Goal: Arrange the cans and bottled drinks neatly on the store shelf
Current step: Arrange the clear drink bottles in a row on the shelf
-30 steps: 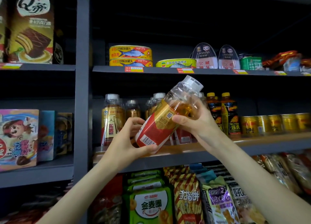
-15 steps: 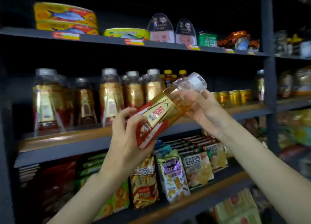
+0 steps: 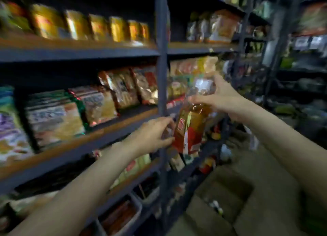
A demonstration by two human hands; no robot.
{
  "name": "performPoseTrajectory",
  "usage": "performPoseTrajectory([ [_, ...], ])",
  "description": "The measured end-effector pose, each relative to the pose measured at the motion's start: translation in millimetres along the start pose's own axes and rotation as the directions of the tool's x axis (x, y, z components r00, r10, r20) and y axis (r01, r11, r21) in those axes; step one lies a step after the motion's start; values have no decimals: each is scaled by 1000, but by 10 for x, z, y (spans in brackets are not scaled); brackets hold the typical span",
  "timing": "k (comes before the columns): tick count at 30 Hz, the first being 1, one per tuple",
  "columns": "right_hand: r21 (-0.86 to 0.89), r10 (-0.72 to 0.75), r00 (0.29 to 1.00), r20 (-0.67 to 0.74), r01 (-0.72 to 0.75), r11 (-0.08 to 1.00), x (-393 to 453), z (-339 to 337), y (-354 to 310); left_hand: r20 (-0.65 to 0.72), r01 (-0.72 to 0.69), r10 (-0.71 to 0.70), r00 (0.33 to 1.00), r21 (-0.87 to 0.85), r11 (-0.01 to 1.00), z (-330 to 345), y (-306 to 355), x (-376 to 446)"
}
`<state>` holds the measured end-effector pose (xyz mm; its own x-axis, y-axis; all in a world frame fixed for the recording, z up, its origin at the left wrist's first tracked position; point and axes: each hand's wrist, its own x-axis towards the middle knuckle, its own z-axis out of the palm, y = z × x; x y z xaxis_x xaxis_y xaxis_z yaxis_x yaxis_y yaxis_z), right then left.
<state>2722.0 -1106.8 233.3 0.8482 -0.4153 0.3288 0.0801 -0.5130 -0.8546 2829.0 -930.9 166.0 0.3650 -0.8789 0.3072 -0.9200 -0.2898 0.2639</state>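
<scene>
Amber bottle (image 3: 190, 127), near three o'clock, gripped upright: right hand (image 3: 221, 98) at neck, left hand (image 3: 152, 135) steadying base, likely for shelving.

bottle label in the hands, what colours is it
Gold on the upper part, red with some white lower down on the bottle label; head view, though blurred.

One bottle (image 3: 190, 127) was held between two hands, the left hand (image 3: 152, 134) and the right hand (image 3: 221, 97). Seven blurred gold cans (image 3: 99, 27) lined the upper shelf (image 3: 79, 49). One cardboard box (image 3: 228, 195) sat on the floor.
</scene>
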Motion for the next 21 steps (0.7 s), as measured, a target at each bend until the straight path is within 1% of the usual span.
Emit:
performPoseTrajectory([
  [2, -195, 69, 997, 31, -62, 979, 0, -201, 557, 138, 94, -100, 985, 50, 994, 544, 55, 306],
  [3, -276, 120, 992, 45, -103, 956, -7, -274, 836, 201, 132, -136, 970, 32, 991, 798, 46, 430],
  [5, -345, 208, 976, 71, -171, 923, -6, -400, 1471, 310, 181, -166, 936, -21, 983, 1313, -49, 659],
  [7, -336, 272, 960, 67, -235, 912, -41, -477, 2163, 401, 262, -216, 891, -65, 963, 1841, -195, 833],
  [10, -324, 383, 923, -13, -367, 872, -83, -569, 3140, 485, 383, -271, 832, -149, 912, 2595, -390, 1056],
  [12, -321, 469, 882, -53, -460, 828, -52, -609, 3710, 514, 450, -307, 801, -179, 875, 3066, -559, 1252],
  [13, -321, 505, 861, -56, -495, 808, -16, -617, 4004, 527, 502, -337, 780, -208, 839, 3306, -649, 1369],
  [15, -314, 558, 827, -74, -550, 774, 100, -626, 4598, 498, 565, -399, 770, -242, 789, 3787, -837, 1652],
  [17, -278, 601, 787, -140, -614, 739, 194, -624, 5201, 492, 613, -442, 750, -266, 744, 4303, -970, 1962],
  [21, -195, 651, 708, -274, -704, 683, 286, -450, 6439, 558, 706, -499, 663, -245, 665, 5427, -1181, 2440],
])
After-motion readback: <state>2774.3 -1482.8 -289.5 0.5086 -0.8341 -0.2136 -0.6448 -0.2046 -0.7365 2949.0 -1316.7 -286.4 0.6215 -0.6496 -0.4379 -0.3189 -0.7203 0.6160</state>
